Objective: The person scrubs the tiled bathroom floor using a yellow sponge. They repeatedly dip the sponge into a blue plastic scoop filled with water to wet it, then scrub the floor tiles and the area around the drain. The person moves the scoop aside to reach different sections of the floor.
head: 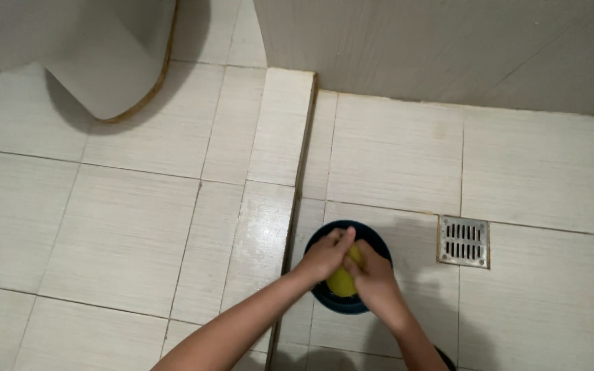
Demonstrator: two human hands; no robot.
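Both hands meet over a dark blue round bowl [331, 237] that stands on the floor [393, 158] of the shower recess, just inside the raised tile kerb [280, 148] and to the left of the square metal drain grate [463, 241].

Left hand [324, 255]: fingers curled and pressed together over the top of a yellow rounded object [342, 282], most likely a sponge or a fruit; the view does not settle which. Right hand [374, 280]: fingers closed around the same object from the other side, thumb side against the left hand. The object is clamped between the two hands, directly above the bowl's middle and partly hidden by them.

Judgement on handling: the grip looks like a squeeze or wring. It is best done with the hands kept centred over the bowl so whatever runs off lands inside, and with even pressure from both sides so the bowl is not tipped or pushed towards the kerb.

Contents of the bowl: cannot be told; the hands and forearms cover most of the interior, and only the dark rim and near wall show.

Also present: the base of a white toilet pedestal [115, 75] at the far left, well apart from the bowl, and a pale wall [448, 48] along the far edge.
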